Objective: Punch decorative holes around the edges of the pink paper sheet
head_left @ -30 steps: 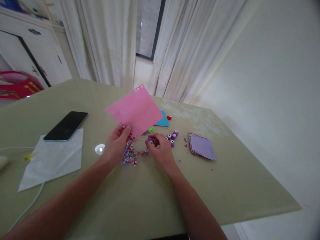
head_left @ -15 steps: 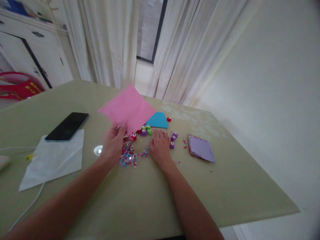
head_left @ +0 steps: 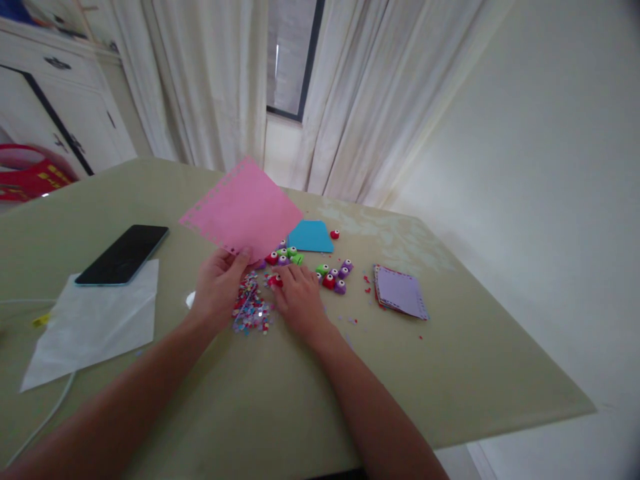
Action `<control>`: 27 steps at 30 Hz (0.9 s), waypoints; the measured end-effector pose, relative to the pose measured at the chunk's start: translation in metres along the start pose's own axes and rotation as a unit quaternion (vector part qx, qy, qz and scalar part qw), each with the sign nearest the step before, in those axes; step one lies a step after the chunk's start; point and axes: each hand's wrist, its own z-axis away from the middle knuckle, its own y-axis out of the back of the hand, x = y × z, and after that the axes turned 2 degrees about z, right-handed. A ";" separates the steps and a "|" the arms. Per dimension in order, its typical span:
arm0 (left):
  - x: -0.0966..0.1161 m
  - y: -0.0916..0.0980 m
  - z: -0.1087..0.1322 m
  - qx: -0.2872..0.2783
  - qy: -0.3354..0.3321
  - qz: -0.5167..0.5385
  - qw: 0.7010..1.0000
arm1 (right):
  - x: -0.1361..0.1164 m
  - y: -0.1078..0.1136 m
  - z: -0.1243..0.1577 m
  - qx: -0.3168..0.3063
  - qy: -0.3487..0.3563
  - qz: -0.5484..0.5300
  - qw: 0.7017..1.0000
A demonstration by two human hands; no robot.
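My left hand [head_left: 219, 287] pinches the near corner of a pink paper sheet [head_left: 245, 210], which has small holes punched along its edges and is tilted up above the table. Beside it my right hand [head_left: 300, 297] rests low over the table, fingers stretched forward and slightly apart. A small red piece with a white eye [head_left: 275, 281] sits by its thumb and forefinger; whether they touch is unclear. More eyed pieces, red, green and purple [head_left: 283, 260], cluster past the fingertips, and others [head_left: 329, 281] lie to the right. Confetti bits [head_left: 250, 310] form a pile between my wrists.
Blue paper [head_left: 311, 237] lies behind the eyed pieces, near a lone red one [head_left: 335, 235]. At right is a stack of punched paper squares [head_left: 401, 293], purple on top. A phone [head_left: 124, 255] rests partly on a white sheet [head_left: 95, 327] at left, with a white cable [head_left: 47, 421].
My right hand has moved left, toward the confetti, uncovering eyed pieces on its right. A red eyed piece now shows beside its thumb. The pink sheet stays in my left hand; the view has shifted slightly.
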 end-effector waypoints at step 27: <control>0.005 -0.006 0.015 -0.102 0.070 -0.053 0.991 | -0.006 0.005 0.005 0.051 -0.273 -0.704 0.654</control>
